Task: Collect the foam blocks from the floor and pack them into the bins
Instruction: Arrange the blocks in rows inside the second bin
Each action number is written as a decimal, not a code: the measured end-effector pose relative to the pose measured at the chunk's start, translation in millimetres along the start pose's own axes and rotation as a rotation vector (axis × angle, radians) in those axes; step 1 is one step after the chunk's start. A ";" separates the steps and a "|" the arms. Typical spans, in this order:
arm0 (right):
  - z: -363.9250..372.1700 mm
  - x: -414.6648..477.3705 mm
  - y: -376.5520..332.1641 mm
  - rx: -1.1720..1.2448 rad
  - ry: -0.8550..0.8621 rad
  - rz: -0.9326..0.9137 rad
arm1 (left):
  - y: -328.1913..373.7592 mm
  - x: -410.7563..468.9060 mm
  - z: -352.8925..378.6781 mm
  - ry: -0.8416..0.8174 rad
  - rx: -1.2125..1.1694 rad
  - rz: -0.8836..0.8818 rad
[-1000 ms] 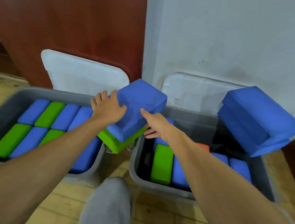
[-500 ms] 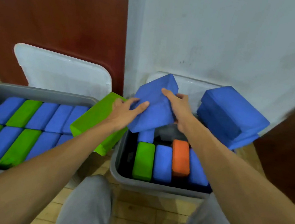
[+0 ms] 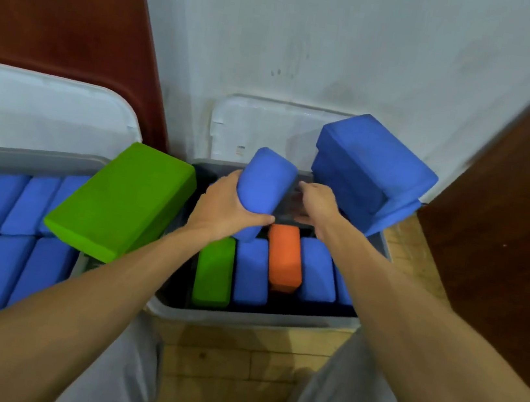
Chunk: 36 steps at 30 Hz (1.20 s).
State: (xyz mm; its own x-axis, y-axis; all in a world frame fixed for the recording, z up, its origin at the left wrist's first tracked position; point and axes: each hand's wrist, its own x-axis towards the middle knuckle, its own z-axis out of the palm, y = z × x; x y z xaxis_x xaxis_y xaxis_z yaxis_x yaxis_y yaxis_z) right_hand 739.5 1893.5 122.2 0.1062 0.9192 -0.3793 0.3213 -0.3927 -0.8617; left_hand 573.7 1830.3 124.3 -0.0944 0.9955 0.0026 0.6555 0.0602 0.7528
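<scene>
left hand (image 3: 225, 209) gripping blue block (image 3: 264, 183) over right bin (image 3: 250, 318) | right hand (image 3: 317, 205) hovering just beside it, grip too blurry to tell

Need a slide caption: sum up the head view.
Left hand grips a blue foam block over the right bin while the right hand reaches inside; a green block lies tilted beside them.

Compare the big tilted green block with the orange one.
The green block lies tilted, broad face up, atop the left bin; the orange block stands on edge inside the right bin. The green block is loose on top; the orange block is set between blue blocks. Both are rectangular foam.
</scene>
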 end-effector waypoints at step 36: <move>54.1 47.7 46.4 -0.370 -0.006 -0.071 | -67.7 51.0 53.3 -0.060 -0.252 -0.378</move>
State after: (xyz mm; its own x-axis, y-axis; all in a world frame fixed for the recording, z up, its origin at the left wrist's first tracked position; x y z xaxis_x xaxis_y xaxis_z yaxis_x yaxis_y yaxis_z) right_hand 708.6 1917.5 45.9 0.0664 0.9430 -0.3260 0.6460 -0.2897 -0.7063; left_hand 564.5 1880.9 38.4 -0.2436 0.9101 -0.3352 0.3796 0.4075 0.8306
